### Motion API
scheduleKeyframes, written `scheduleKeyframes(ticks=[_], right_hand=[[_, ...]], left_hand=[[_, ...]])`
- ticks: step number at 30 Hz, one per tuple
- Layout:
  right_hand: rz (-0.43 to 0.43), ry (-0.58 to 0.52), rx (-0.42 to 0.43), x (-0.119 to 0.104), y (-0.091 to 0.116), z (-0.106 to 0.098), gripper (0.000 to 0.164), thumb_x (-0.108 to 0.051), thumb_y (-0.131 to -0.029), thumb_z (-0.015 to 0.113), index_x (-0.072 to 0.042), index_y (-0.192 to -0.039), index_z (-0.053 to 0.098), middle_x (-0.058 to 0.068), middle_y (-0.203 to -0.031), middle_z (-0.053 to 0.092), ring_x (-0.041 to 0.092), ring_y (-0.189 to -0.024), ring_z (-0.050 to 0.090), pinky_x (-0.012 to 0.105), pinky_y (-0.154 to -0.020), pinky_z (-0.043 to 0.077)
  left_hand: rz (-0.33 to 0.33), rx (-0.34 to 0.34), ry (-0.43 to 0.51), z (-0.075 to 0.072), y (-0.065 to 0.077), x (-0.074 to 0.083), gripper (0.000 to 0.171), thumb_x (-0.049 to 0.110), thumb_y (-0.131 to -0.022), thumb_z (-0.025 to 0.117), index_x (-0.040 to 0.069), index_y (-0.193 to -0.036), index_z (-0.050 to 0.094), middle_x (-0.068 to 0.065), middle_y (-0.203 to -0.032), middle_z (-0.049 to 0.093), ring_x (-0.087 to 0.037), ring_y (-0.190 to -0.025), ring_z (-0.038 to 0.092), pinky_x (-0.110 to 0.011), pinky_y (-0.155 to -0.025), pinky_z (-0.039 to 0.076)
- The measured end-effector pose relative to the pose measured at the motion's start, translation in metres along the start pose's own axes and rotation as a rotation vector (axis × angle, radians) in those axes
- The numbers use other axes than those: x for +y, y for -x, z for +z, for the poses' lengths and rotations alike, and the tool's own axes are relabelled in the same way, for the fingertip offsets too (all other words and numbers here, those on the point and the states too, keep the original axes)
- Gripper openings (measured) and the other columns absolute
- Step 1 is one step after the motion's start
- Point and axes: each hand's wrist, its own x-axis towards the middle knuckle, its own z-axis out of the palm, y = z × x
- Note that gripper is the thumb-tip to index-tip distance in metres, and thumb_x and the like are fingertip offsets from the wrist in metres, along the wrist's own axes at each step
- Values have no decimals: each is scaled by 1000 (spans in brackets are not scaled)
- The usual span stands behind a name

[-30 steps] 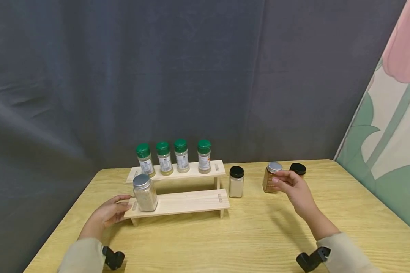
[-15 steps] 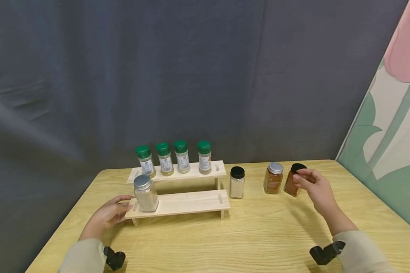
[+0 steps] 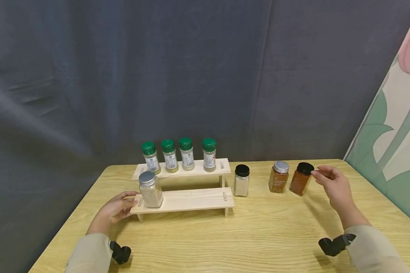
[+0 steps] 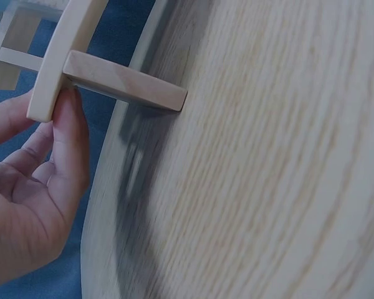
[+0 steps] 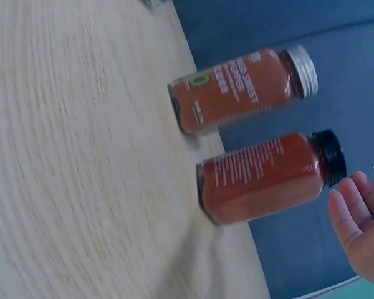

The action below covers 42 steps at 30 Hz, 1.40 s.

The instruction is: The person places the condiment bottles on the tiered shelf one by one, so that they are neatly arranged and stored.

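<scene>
My left hand pinches the left end of the lower shelf of a two-tier wooden rack; the left wrist view shows thumb and finger on the board beside its leg. A silver-lidded jar of pale contents stands at that end. At the right, my right hand has its fingertips beside the black lid of a spice jar with red contents; whether they touch it I cannot tell. Its fingers are loosely bent around nothing. Left of that jar is a silver-lidded jar labelled red sweet pepper.
Several green-capped spice bottles line the rack's upper shelf. A black-lidded jar of pale contents stands on the wooden table, just right of the rack. A dark curtain hangs behind the table.
My right hand has moved right, from the red sweet pepper jar to the black-lidded red jar and then to that jar's right side. My left hand stays on the rack. The head view has shifted slightly.
</scene>
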Motion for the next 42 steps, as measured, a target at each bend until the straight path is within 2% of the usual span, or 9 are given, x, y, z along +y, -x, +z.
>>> scheduleKeyframes(ticks=[2,5,9,12,15,18,22,34,42], right_hand=[[6,28,32,12,-5,-3,31,-28,-81,59,-13,-107,50,-11,-90,53,-2,-77,53,12,-65,44],[50,78,60,16,-7,-3,41,-34,-79,60,-12,-111,47,-13,-92,51,-4,-78,51,11,-65,42],[81,172,22,-15,6,5,55,-34,-81,57,1,-120,39,1,-101,49,-2,-80,46,14,-66,39],[106,215,-32,-39,16,14,64,-34,-84,53,8,-127,28,19,-115,41,14,-93,44,27,-78,39],[144,201,-59,-49,19,21,68,-33,-86,50,10,-130,20,28,-125,30,33,-106,36,44,-87,33],[161,178,-62,-47,17,23,69,-31,-86,49,10,-131,17,30,-126,27,39,-108,30,49,-88,29],[183,161,-50,-41,13,24,70,-33,-85,51,9,-131,18,30,-124,31,37,-107,33,47,-86,30],[206,126,-87,-38,9,30,74,-31,-85,52,12,-131,13,34,-127,23,43,-114,27,52,-91,25],[195,150,-44,-34,10,34,70,-31,-84,54,11,-129,21,30,-121,33,38,-106,35,46,-85,32]], left_hand=[[-1,-6,-5,-1,-1,2,51,-2,-82,51,-8,-124,23,-3,-85,51,-11,-71,57,-24,-63,46],[0,-11,-6,-2,-1,3,52,-2,-82,52,-8,-124,22,-2,-85,51,-10,-70,57,-24,-62,47],[-1,-25,5,-2,0,5,51,-2,-81,52,-9,-123,22,-2,-85,51,-11,-71,57,-25,-63,47],[-4,-21,-2,-2,0,5,52,-1,-81,53,-9,-123,22,-3,-84,51,-11,-70,57,-25,-63,46],[-6,-20,-2,-2,0,5,54,-1,-81,53,-9,-123,21,-3,-83,52,-11,-70,57,-25,-62,47],[-8,-21,7,-1,0,6,54,-3,-81,51,-9,-124,19,-3,-84,52,-11,-70,57,-25,-63,47],[-13,-15,0,1,1,7,53,-4,-82,49,-10,-125,18,-3,-84,52,-11,-70,58,-25,-63,47],[-25,-6,-50,4,0,7,56,-2,-83,48,-12,-127,14,-1,-81,53,-10,-69,57,-24,-62,47],[-29,-5,-70,3,0,4,56,-1,-83,49,-12,-127,16,-1,-82,54,-11,-70,57,-25,-63,46]])
